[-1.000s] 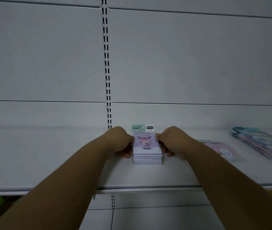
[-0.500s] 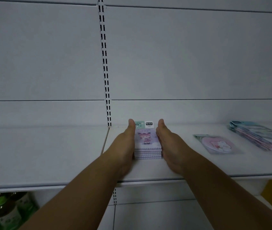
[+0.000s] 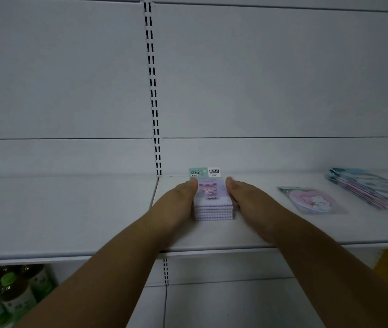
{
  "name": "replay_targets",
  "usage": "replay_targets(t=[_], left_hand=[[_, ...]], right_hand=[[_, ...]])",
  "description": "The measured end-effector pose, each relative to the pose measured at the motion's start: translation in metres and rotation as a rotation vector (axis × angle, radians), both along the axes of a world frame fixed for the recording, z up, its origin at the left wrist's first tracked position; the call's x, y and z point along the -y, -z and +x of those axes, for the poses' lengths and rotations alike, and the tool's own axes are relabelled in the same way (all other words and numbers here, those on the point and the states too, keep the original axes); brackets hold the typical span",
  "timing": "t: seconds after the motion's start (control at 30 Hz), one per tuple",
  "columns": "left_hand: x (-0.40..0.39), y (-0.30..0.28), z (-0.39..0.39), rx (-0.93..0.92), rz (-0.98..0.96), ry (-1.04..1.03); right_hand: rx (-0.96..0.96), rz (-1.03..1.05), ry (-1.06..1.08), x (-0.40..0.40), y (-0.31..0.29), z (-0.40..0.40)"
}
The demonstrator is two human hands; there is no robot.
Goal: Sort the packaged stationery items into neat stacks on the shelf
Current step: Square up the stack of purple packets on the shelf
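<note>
Pressing hands: left hand (image 3: pixel 176 204) and right hand (image 3: pixel 251 204) flat against opposite sides of the stack, fingers straight and together
Stack: lilac packaged notepads with scalloped edges (image 3: pixel 212 204); on the white metal shelf (image 3: pixel 70 221), near its back
Right of it: single pink round-design packet (image 3: pixel 311 200); beyond, fanned pile of pastel packets (image 3: pixel 373 188)
Below left: green-capped bottles (image 3: pixel 6 294)

On the shelf (image 3: pixel 70 216) the stack of packets (image 3: pixel 212 204) lies between the left hand (image 3: pixel 176 204) and right hand (image 3: pixel 247 204); 1 flat packet (image 3: pixel 311 200) lies to its right, another stack (image 3: pixel 373 188) farther right.
</note>
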State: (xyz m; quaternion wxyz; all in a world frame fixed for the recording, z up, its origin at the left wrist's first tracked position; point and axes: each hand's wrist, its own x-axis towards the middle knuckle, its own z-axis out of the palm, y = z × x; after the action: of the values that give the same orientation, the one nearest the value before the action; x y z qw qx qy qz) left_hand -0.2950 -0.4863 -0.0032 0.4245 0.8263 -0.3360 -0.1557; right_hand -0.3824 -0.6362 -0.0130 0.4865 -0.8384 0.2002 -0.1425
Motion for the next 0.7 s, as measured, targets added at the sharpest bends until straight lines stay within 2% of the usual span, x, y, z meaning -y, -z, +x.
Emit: replay_targets(t=[0.1,0.17,0.37,0.7], left_hand=[[-0.006,0.012,0.008,0.168,0.076,-0.133],[-0.009,0.019,0.011,0.259,0.081,-0.186],[-0.008,0.024,0.012,0.411,0.111,-0.207],[-0.007,0.027,0.013,0.428,-0.006,-0.139]], right_hand=[[-0.02,-0.371,0.073,0.009,0.009,-0.009],[0.019,-0.465,0.101,0.015,0.014,-0.012],[0.114,-0.412,0.139,0.021,0.017,-0.013],[0.194,-0.49,0.15,0.02,0.021,-0.017]])
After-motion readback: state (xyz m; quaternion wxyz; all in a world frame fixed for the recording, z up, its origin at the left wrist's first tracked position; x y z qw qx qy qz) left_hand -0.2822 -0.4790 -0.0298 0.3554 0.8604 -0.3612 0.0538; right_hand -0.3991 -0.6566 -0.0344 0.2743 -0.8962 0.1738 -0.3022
